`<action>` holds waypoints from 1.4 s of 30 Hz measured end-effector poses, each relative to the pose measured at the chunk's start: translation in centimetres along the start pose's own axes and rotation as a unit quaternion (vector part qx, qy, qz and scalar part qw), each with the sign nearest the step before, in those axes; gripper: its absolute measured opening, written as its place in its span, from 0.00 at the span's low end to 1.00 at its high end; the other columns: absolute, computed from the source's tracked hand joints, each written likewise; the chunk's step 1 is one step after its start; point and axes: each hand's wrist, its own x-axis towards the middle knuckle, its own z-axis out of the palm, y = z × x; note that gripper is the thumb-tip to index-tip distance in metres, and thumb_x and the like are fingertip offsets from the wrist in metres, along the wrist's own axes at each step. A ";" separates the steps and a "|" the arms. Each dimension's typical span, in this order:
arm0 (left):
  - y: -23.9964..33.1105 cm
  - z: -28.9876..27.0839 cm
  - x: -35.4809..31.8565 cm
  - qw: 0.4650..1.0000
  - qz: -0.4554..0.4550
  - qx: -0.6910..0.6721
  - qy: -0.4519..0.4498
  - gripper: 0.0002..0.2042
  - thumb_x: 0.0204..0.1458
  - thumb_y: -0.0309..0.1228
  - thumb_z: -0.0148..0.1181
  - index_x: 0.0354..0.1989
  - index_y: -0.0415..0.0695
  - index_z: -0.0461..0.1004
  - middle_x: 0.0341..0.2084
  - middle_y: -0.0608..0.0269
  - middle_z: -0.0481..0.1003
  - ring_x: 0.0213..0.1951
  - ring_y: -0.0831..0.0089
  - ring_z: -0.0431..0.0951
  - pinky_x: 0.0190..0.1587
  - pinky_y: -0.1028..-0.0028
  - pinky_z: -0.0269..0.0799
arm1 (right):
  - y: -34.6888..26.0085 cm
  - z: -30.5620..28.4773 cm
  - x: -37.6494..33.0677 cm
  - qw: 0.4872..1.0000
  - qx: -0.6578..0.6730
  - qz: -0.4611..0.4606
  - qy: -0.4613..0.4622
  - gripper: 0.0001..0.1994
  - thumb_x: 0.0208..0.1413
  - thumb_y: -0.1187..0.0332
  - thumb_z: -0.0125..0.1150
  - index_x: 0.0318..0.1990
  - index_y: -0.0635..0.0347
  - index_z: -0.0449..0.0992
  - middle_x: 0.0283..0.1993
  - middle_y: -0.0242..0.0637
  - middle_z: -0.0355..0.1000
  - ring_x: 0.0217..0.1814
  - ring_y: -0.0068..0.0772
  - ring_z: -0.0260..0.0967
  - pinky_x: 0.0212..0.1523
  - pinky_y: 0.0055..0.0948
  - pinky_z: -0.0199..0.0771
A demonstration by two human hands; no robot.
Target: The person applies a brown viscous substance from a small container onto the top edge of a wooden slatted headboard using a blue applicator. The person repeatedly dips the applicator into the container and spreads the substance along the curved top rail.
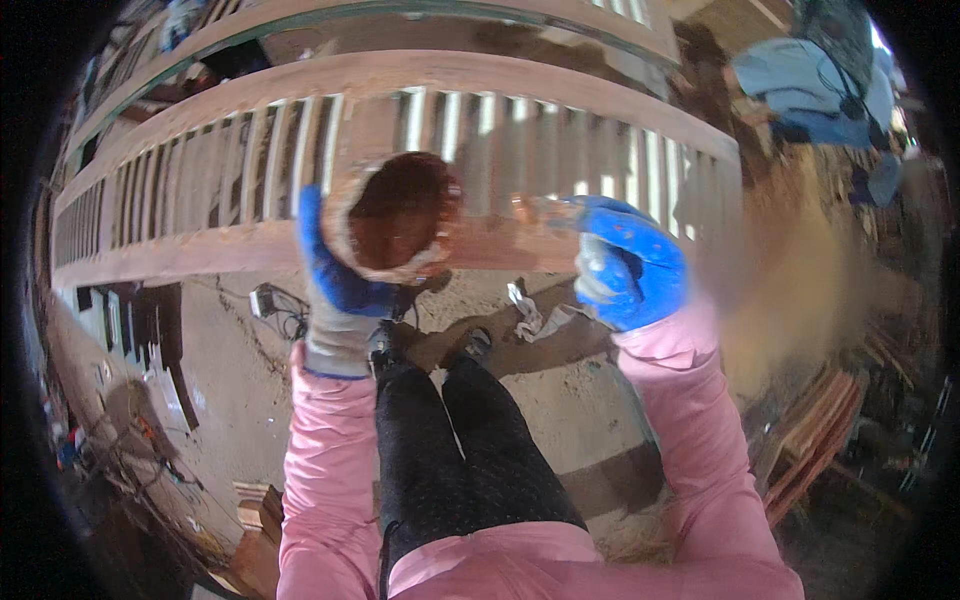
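My left hand (340,275), in a blue and grey work glove, is closed around the side of a round, open container (345,225). Dark reddish-brown liquid (400,210) shows inside, and the rim is smeared with the same colour. In a matching glove, my right hand (632,265) grips a paintbrush (548,210). Its orange-brown tip points left toward the container and is apart from it; motion blurs the brush. Both hands are over the near edge of a long slatted wooden panel (500,230), whose near rail is reddish brown.
Another wooden frame (400,18) lies beyond the panel. A dark corded object (265,300) and a crumpled pale scrap (540,318) lie on the floor. Stacked wood strips (820,430) are at right, wood blocks (258,515) at lower left. Blue cloth (800,80) shows at the upper right.
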 end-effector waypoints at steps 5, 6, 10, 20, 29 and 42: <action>-1.4 -2.4 1.3 0.999 0.004 0.037 0.012 0.34 0.65 0.44 0.53 0.77 0.45 0.52 0.73 0.42 0.58 0.71 0.48 0.64 0.70 0.47 0.68 | -3.4 -11.4 -4.9 0.943 -0.262 -0.097 0.181 0.13 0.66 0.67 0.62 0.53 0.64 0.82 0.28 0.29 0.75 0.23 0.15 0.65 0.23 0.19 0.61; -1.5 -3.4 1.8 1.000 -0.010 0.011 0.002 0.34 0.66 0.45 0.53 0.77 0.45 0.53 0.74 0.42 0.57 0.72 0.46 0.63 0.70 0.46 0.68 | -3.4 -12.6 -5.3 0.928 -0.288 -0.079 0.223 0.14 0.66 0.67 0.61 0.53 0.63 0.82 0.28 0.28 0.75 0.23 0.14 0.65 0.23 0.19 0.60; -2.2 -8.0 3.1 0.963 -0.046 -0.253 -0.083 0.33 0.68 0.46 0.53 0.78 0.47 0.53 0.77 0.42 0.52 0.72 0.43 0.63 0.67 0.43 0.71 | -2.4 -16.4 -6.0 0.858 -0.424 -0.066 0.281 0.14 0.66 0.67 0.60 0.54 0.63 0.82 0.36 0.36 0.81 0.32 0.25 0.76 0.32 0.25 0.73; -3.3 -9.5 3.9 0.851 -0.070 -0.512 -0.088 0.35 0.68 0.44 0.55 0.78 0.44 0.49 0.78 0.45 0.49 0.71 0.43 0.64 0.67 0.40 0.70 | 1.8 -18.9 -4.1 0.589 -0.683 -0.408 0.142 0.15 0.61 0.71 0.62 0.55 0.58 0.82 0.41 0.44 0.82 0.40 0.44 0.81 0.40 0.39 0.82; -3.4 -10.9 4.6 0.869 -0.079 -0.485 -0.053 0.38 0.66 0.45 0.59 0.79 0.44 0.48 0.78 0.44 0.49 0.71 0.43 0.64 0.66 0.41 0.71 | 3.3 -17.6 -3.9 0.512 -0.783 -0.339 0.102 0.25 0.52 0.73 0.63 0.61 0.54 0.79 0.28 0.32 0.70 0.27 0.38 0.72 0.28 0.37 0.74; -3.2 -10.5 4.2 0.864 -0.088 -0.490 -0.071 0.38 0.68 0.46 0.55 0.79 0.41 0.46 0.78 0.41 0.48 0.72 0.40 0.61 0.68 0.42 0.70 | 3.5 -19.0 -4.3 0.551 -0.739 -0.378 0.088 0.31 0.49 0.71 0.64 0.66 0.54 0.75 0.29 0.32 0.70 0.30 0.37 0.73 0.30 0.37 0.74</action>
